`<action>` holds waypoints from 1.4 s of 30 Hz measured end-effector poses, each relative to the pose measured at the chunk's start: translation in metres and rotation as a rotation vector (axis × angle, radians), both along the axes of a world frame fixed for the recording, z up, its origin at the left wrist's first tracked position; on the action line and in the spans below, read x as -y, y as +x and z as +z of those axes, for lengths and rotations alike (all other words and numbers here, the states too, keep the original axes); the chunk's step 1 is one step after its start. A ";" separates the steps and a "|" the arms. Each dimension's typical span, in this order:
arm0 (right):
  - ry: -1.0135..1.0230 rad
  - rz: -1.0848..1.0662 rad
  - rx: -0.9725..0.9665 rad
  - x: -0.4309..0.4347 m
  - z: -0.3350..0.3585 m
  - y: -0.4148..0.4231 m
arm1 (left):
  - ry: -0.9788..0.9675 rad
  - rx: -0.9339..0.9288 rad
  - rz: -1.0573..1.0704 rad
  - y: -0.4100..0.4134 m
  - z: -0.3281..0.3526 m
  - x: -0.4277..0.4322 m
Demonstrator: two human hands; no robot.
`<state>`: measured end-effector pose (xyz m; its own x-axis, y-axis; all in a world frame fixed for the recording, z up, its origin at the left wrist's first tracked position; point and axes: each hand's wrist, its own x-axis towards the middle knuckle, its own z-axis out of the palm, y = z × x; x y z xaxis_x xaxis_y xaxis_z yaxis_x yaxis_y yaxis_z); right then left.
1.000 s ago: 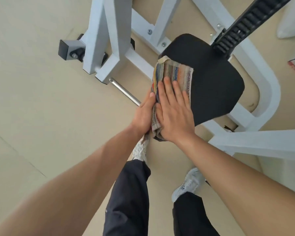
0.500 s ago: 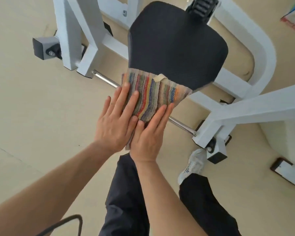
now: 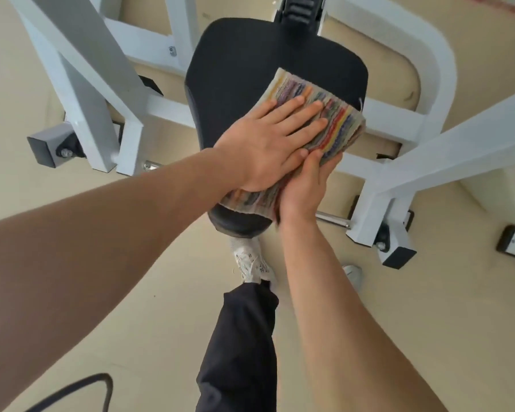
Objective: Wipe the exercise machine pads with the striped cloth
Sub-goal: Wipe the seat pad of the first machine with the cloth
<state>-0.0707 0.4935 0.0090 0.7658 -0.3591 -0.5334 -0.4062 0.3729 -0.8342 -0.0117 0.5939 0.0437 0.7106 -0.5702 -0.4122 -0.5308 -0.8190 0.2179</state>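
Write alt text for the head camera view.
A person's left hand presses flat on a striped cloth on a black seat pad, seen from above; the right hand holds the cloth's edge. A white machine frame surrounds the pad over a beige floor.

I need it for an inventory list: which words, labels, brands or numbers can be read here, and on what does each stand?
None can be read.
Dark marks on the white shoe: too blurred to read.
The red-edged item at the top right: cut off, illegible.
The black pad, striped cloth and white frame: no label shows.
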 end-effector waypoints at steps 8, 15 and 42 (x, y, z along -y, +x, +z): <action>-0.085 -0.037 -0.013 -0.003 0.009 0.009 | -0.022 0.007 0.053 -0.006 0.004 0.008; -0.016 0.087 0.013 -0.022 0.025 -0.038 | 0.020 -0.057 0.091 -0.057 0.026 -0.018; -1.343 1.009 -0.061 0.006 -0.009 0.198 | -0.035 0.251 0.352 0.137 -0.055 -0.021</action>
